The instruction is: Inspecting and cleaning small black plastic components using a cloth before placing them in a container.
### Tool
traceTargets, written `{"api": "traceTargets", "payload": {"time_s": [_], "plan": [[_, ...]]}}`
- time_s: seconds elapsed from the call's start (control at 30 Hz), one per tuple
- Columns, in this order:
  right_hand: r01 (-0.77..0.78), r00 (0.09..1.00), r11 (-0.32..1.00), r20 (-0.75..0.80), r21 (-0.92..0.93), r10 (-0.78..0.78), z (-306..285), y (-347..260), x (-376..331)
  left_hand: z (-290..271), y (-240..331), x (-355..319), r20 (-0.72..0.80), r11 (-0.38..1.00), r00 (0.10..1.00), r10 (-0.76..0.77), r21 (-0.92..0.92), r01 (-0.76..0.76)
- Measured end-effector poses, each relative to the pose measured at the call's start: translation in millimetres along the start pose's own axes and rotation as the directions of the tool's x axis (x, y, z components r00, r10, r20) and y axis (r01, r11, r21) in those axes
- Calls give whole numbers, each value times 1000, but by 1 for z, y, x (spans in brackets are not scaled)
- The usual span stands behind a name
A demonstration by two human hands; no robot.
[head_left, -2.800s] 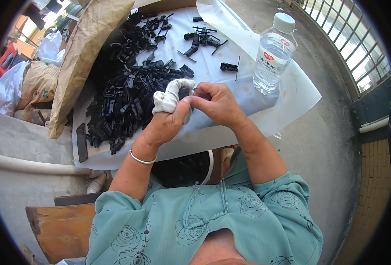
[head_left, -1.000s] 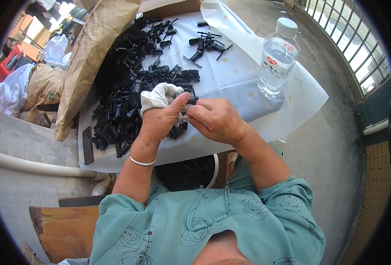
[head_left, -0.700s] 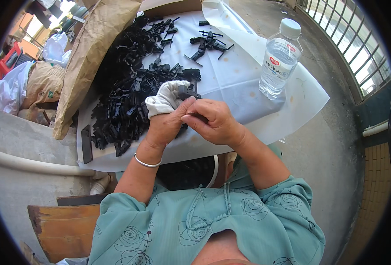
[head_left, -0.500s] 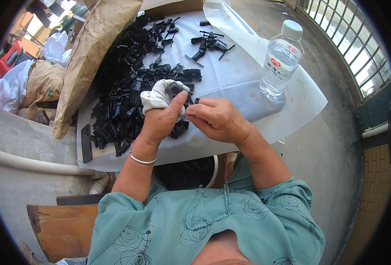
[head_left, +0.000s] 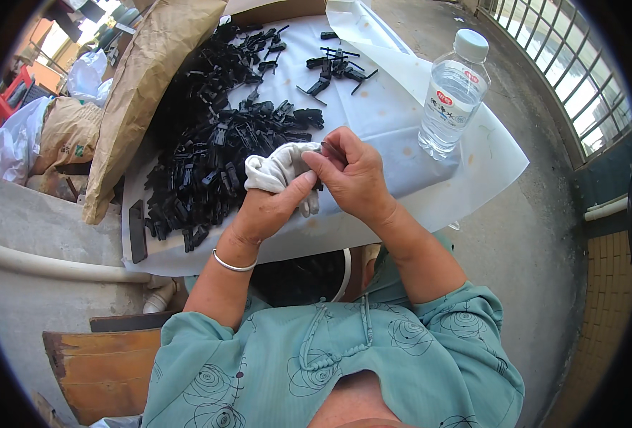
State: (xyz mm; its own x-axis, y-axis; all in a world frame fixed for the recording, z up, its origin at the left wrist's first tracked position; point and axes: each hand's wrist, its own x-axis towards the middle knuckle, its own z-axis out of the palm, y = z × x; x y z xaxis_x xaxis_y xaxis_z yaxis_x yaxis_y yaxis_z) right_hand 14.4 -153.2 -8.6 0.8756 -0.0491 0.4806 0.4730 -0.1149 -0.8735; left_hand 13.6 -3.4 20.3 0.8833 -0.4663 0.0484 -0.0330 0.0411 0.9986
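Note:
My left hand [head_left: 269, 212] is closed on a bunched white cloth [head_left: 276, 170], which looks like a cotton glove. Its thumb presses along the cloth's near side and the other fingers are hidden. Right beside it, my right hand [head_left: 359, 180] pinches a small dark piece [head_left: 333, 150], mostly covered by the fingers. The two hands meet over the table's near side. Left of and beyond them spreads a big heap of small black plastic parts [head_left: 219, 153] with thin prongs. A smaller cluster of black parts [head_left: 337, 70] lies farther back.
A water bottle with a white cap [head_left: 444, 107] stands on the white sheet [head_left: 494, 153] to the right. Brown paper [head_left: 141, 93] rises along the heap's left side. A flat dark bar [head_left: 138, 232] lies at the left edge. Below the table sits a bucket [head_left: 347, 274] with dark contents.
The white cloth and my left hand have shifted slightly right. My right fingers have risen over the cloth's edge. The black part that stuck out by my left thumb no longer shows there.

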Motion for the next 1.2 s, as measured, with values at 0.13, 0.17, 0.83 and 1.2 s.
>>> {"api": "traceTargets", "payload": {"time_s": [0.13,0.17,0.83,1.2], "plan": [[-150,969,986,206,70,133,-17,2,12,4,3,0,-175,981,984,42,194,-7],[-149,970,986,206,69,132,-18,2,11,4,2,1,-175,981,984,44,194,-9],[-28,891,975,436,-222,125,-10,5,12,-16,-3,2,-237,997,970,45,-47,-58],[-139,949,983,299,121,97,-5,11,8,-3,9,-1,-33,982,999,26,188,-20]]}}
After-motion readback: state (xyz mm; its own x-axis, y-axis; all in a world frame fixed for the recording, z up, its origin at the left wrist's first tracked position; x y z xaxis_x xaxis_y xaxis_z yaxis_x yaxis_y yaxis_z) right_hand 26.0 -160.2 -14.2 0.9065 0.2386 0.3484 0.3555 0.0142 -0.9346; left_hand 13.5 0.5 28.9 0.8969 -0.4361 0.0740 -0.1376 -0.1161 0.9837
